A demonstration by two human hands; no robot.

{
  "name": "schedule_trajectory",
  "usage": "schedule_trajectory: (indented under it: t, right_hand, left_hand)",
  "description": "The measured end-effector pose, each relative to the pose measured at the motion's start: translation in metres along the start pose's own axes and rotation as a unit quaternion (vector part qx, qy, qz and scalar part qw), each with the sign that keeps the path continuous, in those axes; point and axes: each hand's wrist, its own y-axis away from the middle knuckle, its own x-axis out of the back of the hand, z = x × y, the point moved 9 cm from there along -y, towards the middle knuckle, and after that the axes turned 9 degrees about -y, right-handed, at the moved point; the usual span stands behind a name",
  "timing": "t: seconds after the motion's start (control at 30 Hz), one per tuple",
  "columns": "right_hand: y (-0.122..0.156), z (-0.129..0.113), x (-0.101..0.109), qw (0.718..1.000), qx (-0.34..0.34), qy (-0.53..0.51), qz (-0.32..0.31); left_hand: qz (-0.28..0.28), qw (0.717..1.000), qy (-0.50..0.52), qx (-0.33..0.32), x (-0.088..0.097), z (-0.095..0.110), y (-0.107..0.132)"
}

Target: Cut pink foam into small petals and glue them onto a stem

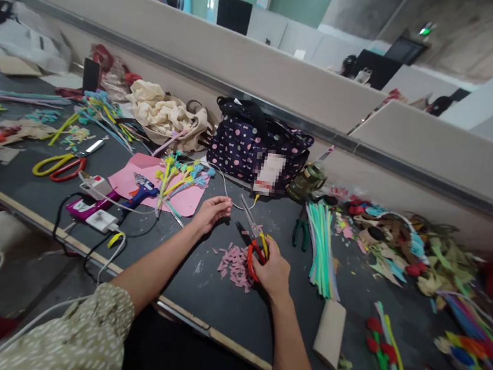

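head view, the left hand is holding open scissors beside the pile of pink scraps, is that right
Not quite: the head view shows the open scissors in the right hand, not the left hand. They are indeed beside the pile of pink scraps.

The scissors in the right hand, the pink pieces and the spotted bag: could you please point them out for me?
Scissors [255, 226]: head view, on a silver blade near the handles.
Pink pieces [235, 264]: head view, middle of the pile.
Spotted bag [244, 146]: head view, on its front side.
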Motion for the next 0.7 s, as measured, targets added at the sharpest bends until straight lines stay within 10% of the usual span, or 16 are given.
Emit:
schedule_trajectory:
  t: [0.7]
  right_hand:
    - [0.002,0.012,-0.01,1.0,0.009,-0.017,0.019]
  left_hand:
    - [-0.014,0.998,0.047,0.047,-0.005,-0.014,-0.001]
